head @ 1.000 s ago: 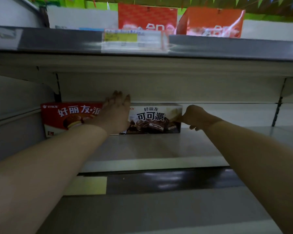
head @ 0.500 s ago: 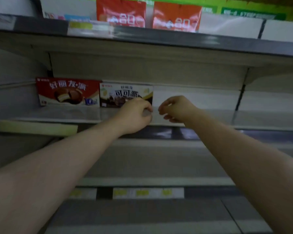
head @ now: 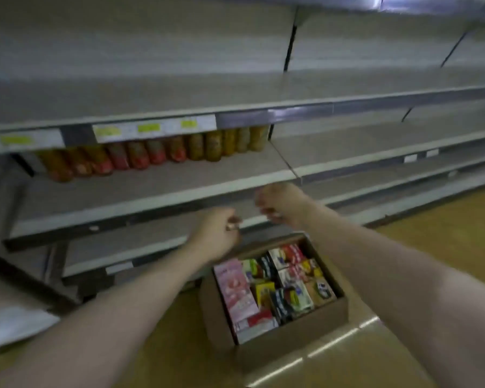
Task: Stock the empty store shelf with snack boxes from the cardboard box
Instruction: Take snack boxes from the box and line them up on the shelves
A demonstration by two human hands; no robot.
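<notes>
Setting: store aisle, long grey shelving (head: 157, 200) running along the left and back, yellowish floor (head: 445, 233) to the right, everything a bit smeared with motion.
Shelves: mostly bare boards on several levels; price-tag strip (head: 154, 130) with yellow labels on the edge of an upper one.
Jars: a row of jars (head: 157, 152) with orange, red and yellow-green contents stands at the back of the shelf under that strip, on the left bay only.
Cardboard box: open cardboard box (head: 291, 329) sits on the floor just in front of the lowest shelf, below and between both forearms.
Snack boxes: colourful snack boxes (head: 289, 284) packed upright inside it; a pink pack (head: 235, 289) lies along the left side, smaller red, yellow, green and dark ones fill the rest.
Left hand: left hand (head: 216, 236) hangs above the box's far left corner, fingers curled into a loose fist, nothing in it.
Right hand: right hand (head: 280, 203) a little higher and to the right, near the shelf edge, fingers curled under, holding nothing as well.
Hands together: close to each other, not touching, neither touches the box.
</notes>
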